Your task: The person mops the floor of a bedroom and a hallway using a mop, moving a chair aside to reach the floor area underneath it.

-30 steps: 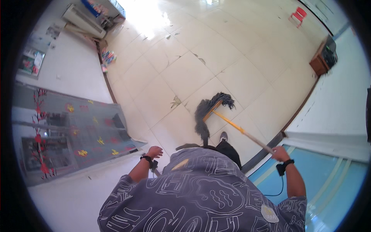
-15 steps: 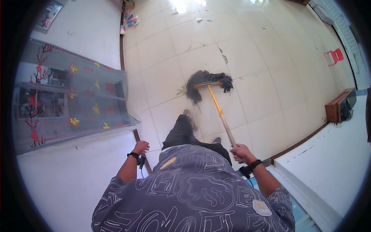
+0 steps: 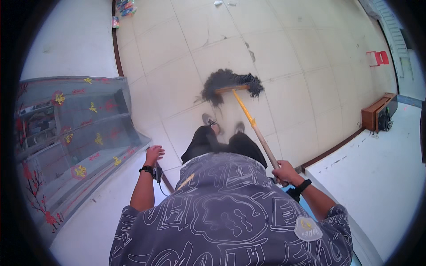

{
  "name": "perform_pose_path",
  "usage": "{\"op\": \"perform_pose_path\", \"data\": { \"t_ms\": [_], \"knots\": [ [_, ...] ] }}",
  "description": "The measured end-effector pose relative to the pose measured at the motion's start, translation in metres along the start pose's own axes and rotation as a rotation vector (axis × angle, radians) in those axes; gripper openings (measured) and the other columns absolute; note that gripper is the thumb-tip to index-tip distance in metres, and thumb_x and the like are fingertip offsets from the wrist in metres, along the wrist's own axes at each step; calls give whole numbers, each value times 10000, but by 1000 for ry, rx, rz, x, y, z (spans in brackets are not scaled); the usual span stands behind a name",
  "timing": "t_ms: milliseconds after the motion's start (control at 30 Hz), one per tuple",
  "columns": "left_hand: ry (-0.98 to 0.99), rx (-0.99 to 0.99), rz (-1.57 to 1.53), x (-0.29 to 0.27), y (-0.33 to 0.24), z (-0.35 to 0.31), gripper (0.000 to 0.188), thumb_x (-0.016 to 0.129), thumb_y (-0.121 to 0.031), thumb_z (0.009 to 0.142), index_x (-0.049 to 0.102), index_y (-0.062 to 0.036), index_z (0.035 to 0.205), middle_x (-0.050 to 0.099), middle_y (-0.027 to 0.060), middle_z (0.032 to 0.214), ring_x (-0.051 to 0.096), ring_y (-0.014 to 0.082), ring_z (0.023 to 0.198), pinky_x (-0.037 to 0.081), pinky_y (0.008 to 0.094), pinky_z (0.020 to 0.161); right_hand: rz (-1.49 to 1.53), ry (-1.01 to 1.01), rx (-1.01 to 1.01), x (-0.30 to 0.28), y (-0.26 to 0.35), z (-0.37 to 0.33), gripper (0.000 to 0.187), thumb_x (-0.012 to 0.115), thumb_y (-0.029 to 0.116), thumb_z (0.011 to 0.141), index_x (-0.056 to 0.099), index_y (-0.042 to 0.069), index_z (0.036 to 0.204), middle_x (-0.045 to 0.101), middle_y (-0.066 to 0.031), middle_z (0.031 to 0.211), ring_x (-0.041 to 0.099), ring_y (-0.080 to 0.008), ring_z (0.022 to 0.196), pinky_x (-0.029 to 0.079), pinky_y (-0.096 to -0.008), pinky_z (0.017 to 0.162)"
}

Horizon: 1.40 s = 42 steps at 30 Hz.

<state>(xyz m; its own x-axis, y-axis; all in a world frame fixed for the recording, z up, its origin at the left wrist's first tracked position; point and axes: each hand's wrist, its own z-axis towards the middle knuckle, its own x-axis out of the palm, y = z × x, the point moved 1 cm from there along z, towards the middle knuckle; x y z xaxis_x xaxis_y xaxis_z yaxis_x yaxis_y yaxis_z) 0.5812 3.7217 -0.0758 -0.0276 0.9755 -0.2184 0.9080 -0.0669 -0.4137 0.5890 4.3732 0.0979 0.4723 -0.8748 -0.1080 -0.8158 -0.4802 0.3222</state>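
Right hand (image 3: 284, 172) clamped on mop handle (image 3: 255, 128), one-handed. Left hand (image 3: 153, 154) holds nothing, fingers loosely curled, arm out beside the glass cabinet (image 3: 75, 133). Mop head (image 3: 230, 82) sits on tiled floor (image 3: 284, 53) ahead of the feet. Risk: single-hand grip lets the handle twist; wet tiles could mean a slip.

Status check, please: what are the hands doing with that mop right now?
Right hand grips mop handle. Left hand free, near glass panel. Mop head on tiled floor, ahead of feet. Nothing blocking it.
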Motion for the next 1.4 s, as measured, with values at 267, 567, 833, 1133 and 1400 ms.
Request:
{"op": "perform_pose_path", "data": {
  "t_ms": [267, 567, 833, 1133, 1400],
  "knots": [
    [-167, -108, 43, -8, -26, -67, 264, 502, -207, 924, 580, -49, 1120, 662, 79, 965, 641, 172, 843, 526, 345, 725, -156, -254, -158, 71, -275, -11, 385, 633, 153, 805, 588, 76, 1180, 672, -139, 825, 653, -266, 706, 517, -413, 627],
    [-104, -208, 223, 59, -43, -116, 278, 476, -198, 952, 565, -52, 1172, 654, 107, 1053, 643, 225, 931, 520, 382, 774, -207, -248, 27, 53, -333, -16, 428, 576, 113, 781, 545, 113, 1208, 661, -187, 859, 634, -369, 776, 506, -492, 686],
    [-217, -50, 223, 57, -100, -131, 256, 483, -205, 944, 570, -79, 1148, 658, 80, 1001, 648, 197, 871, 521, 353, 727, -127, -376, -160, -1, -364, 43, 348, 573, 97, 768, 591, 86, 1115, 654, -214, 904, 616, -433, 840, 515, -485, 741],
    [-162, -2, 378, 54, -92, -113, 269, 508, -234, 933, 590, -74, 1133, 664, 65, 987, 640, 170, 857, 517, 345, 733, 128, -76, -223, -97, -79, 226, 274, 708, 284, 776, 620, 26, 798, 535, -52, 534, 514, -147, 438, 412, -336, 424],
    [-278, 149, 323, -13, -125, -127, 291, 545, -236, 913, 602, -54, 1134, 672, 65, 996, 645, 174, 883, 519, 345, 731, 23, -41, -476, -123, 244, 396, 77, 659, 108, 720, 678, 48, 676, 589, -104, 543, 562, -231, 459, 417, -379, 414]
  ]
}}
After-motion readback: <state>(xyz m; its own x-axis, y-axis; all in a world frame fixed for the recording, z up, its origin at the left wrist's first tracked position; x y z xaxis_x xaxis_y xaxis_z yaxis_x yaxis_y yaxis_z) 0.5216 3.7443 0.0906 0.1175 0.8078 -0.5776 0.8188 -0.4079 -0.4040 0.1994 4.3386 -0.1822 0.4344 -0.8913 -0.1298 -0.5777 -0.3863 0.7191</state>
